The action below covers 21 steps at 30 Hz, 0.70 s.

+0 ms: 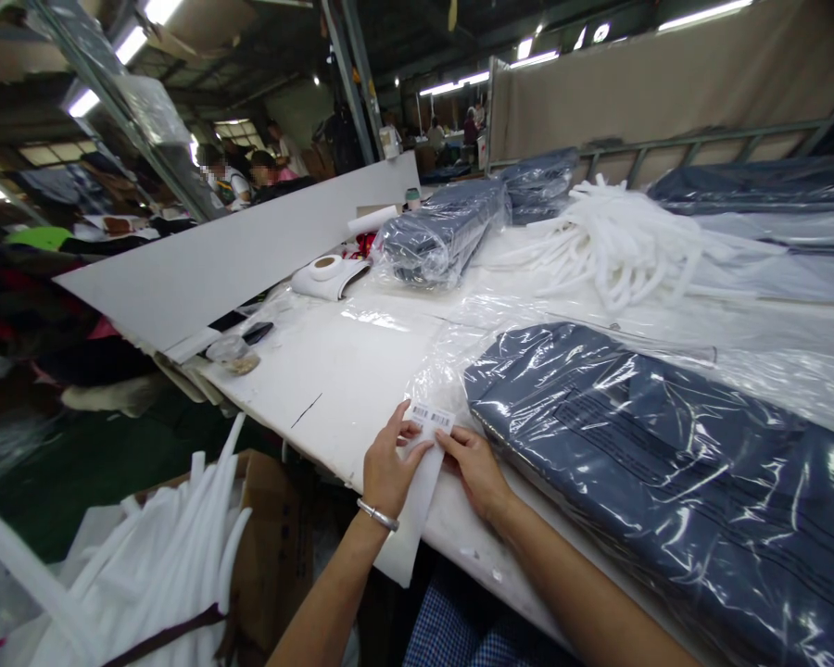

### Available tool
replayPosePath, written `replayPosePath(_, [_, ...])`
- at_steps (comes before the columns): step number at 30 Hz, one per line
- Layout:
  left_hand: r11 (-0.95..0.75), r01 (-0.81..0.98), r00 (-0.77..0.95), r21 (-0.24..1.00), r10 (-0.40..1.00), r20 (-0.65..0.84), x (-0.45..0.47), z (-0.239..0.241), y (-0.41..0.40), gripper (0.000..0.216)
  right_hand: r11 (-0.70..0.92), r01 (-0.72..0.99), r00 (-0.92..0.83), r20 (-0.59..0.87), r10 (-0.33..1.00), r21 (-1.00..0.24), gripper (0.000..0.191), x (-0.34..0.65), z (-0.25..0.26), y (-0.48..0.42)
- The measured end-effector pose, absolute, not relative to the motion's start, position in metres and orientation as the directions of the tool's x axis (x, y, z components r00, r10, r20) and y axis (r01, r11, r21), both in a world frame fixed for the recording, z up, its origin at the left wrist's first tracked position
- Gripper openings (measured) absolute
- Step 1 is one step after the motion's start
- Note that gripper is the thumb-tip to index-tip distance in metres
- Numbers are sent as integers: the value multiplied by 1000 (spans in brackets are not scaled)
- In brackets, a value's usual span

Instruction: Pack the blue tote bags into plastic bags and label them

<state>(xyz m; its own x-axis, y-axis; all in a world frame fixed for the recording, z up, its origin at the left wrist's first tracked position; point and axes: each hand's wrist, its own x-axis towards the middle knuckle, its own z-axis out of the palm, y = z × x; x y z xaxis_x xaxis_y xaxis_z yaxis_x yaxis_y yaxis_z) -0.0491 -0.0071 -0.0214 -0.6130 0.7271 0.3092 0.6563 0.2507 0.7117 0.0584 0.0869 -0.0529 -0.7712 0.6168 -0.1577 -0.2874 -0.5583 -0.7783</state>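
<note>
Between my hands, over the table's front edge, is a strip of barcode labels (425,463), its white backing hanging down past the edge. My left hand (391,463), a silver bangle on its wrist, grips the strip's left side with the thumb bent toward the fingers. The fingers of my right hand (478,471) pinch the strip's right edge near the printed barcodes. Just right of the hands lies a dark blue folded garment in a clear plastic bag (639,417). The bag's loose clear end spreads on the table behind the labels.
White foam tubes (618,241) are heaped at the back right; more tubes (159,547) fill a cardboard box (271,547) at lower left. A bagged garment (445,227) lies farther back beside a label roll (326,269). A white panel (250,250) borders the table's far left. People are in the background.
</note>
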Motion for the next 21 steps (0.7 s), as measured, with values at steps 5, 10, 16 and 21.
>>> replayPosePath(5, [272, 617, -644, 739, 714, 275, -47, -17, -9, 68, -477, -278, -744, -127, 656, -833, 32, 58, -54, 84])
replayPosePath(10, [342, 588, -695, 733, 677, 242, -43, -6, -10, 69, -449, -281, -739, -107, 666, -848, 29, 59, -54, 83])
replayPosePath(16, [306, 404, -739, 862, 664, 111, -44, 1, -7, 76, -450, -293, -762, -78, 643, -844, 33, 61, -50, 82])
replayPosePath(21, [310, 352, -741, 883, 669, 61, -49, 3, -10, 77, -452, -295, -768, -73, 636, -842, 34, 63, -45, 82])
